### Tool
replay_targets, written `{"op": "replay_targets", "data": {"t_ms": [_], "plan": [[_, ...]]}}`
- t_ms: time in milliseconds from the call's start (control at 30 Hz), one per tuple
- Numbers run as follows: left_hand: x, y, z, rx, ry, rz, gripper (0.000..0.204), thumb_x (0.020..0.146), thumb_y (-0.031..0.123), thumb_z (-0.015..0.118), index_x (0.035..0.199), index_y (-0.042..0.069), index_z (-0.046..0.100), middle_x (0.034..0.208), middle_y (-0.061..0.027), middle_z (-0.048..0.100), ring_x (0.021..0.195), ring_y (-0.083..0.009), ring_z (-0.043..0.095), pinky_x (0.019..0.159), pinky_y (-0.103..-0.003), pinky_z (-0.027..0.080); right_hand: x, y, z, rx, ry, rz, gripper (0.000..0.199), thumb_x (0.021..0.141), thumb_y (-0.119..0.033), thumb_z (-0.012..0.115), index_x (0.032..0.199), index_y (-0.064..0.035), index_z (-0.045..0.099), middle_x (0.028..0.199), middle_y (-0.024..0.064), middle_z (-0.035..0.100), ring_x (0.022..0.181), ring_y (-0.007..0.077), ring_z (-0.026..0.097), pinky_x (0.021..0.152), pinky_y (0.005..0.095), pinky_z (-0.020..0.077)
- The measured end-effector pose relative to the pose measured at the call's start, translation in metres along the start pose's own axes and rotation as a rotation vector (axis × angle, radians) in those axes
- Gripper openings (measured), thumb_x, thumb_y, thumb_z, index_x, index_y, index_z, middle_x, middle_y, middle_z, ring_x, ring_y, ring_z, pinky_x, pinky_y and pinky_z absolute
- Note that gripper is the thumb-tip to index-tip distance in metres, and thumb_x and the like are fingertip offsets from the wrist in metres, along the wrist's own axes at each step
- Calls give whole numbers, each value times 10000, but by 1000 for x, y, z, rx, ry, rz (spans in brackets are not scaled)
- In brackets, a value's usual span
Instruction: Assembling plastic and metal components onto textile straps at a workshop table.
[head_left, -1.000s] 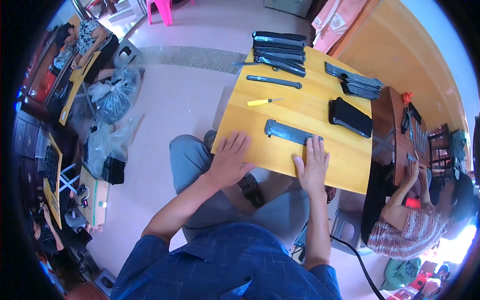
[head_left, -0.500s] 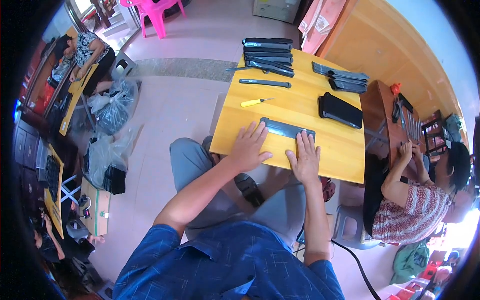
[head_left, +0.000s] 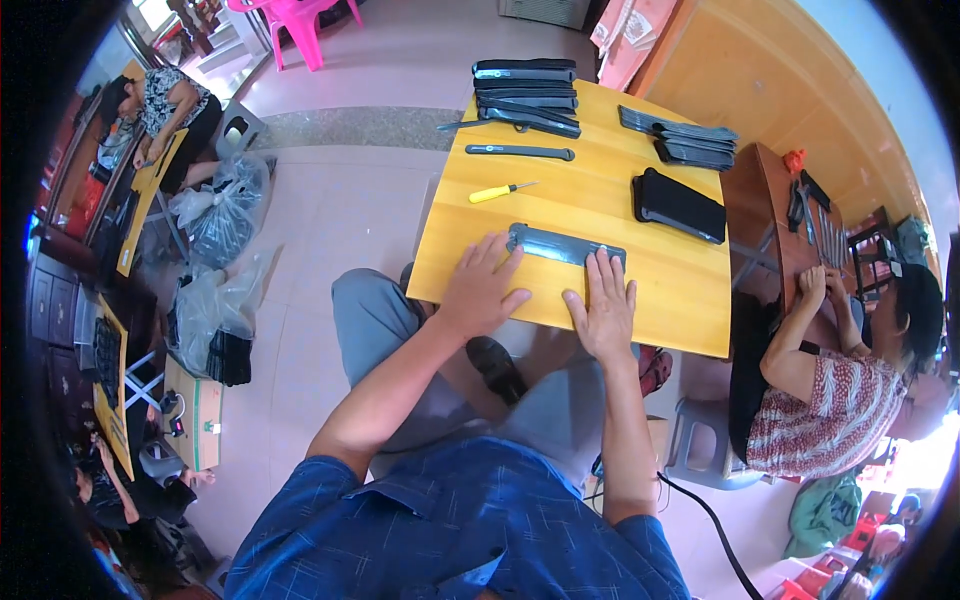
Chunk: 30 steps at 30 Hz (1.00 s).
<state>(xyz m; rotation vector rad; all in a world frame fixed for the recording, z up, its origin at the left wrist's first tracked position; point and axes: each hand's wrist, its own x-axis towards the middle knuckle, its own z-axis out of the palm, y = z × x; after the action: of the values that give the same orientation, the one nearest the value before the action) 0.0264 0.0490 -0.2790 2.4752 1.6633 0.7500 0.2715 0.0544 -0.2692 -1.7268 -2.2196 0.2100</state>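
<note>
A flat, dark, glossy rectangular piece (head_left: pixel 565 246) lies on the yellow wooden table (head_left: pixel 480 230) in front of me. My left hand (head_left: pixel 480 285) rests flat with spread fingers, its fingertips at the left end of the piece. At the right end, the fingers of my right hand (head_left: pixel 606 310) lie stretched out on its near edge, thumb apart. Neither hand grips anything. Beyond them is a yellow-handled tool (head_left: pixel 490 194) with a thin metal shaft, its tip too small to make out. A slim black strap (head_left: pixel 520 152) lies farther off.
Stacked black strap-like pieces (head_left: pixel 525 98) sit at the table's far left, more dark strips (head_left: pixel 690 145) at far right, and a thick black stack (head_left: pixel 678 206) nearer. A person (head_left: pixel 830 400) works at right; others sit at left. Plastic bags (head_left: pixel 225 205) lie on the floor.
The whole view has shifted slightly, so the table sits a little higher and farther left. Both hands stay flat at the ends of the dark piece.
</note>
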Motion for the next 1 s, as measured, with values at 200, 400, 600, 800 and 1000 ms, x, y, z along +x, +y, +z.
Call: {"op": "replay_targets", "data": {"t_ms": [200, 400, 600, 800, 1000], "plan": [[-3, 1, -1, 10, 37, 22, 655, 955, 427, 644, 1464, 36, 509, 1545, -263, 417, 1447, -447, 384, 1186, -555, 322, -2, 2, 3, 7, 14, -6, 728, 997, -483, 565, 1572, -71, 395, 1671, 128, 318, 1557, 345, 246, 1229, 632, 179], [-8, -8, -3, -96, 105, 15, 552, 922, 329, 670, 1360, 3, 586, 1485, -260, 482, 1387, -465, 438, 1176, -541, 337, 1, -1, 6, 16, 22, -17, 734, 996, -485, 567, 1571, -62, 394, 1666, 133, 327, 1550, 352, 260, 1224, 640, 188], [-15, -19, -16, -173, 182, 7, 443, 892, 227, 691, 1283, 24, 642, 1429, -247, 539, 1353, -452, 479, 1158, -537, 369, 1, 14, 9, -6, 39, -11, 731, 1003, -485, 563, 1590, -96, 368, 1678, 133, 307, 1562, 347, 246, 1226, 637, 174], [-94, -80, -66, -119, 244, -311, 342, 960, 117, 642, 1281, 0, 648, 1422, -292, 547, 1347, -452, 496, 1125, -513, 398, 1, 12, 34, 100, -26, 15, 809, 996, -504, 545, 1626, -75, 272, 1701, 164, 229, 1585, 342, 167, 1231, 641, 154], [-135, -130, -72, 77, 170, -333, 397, 1023, 212, 587, 1348, -16, 594, 1461, -284, 512, 1357, -455, 474, 1152, -511, 351, 4, 15, 7, 98, -5, 202, 795, 992, -522, 547, 1594, -47, 341, 1697, 152, 248, 1582, 326, 181, 1249, 609, 132]]}}
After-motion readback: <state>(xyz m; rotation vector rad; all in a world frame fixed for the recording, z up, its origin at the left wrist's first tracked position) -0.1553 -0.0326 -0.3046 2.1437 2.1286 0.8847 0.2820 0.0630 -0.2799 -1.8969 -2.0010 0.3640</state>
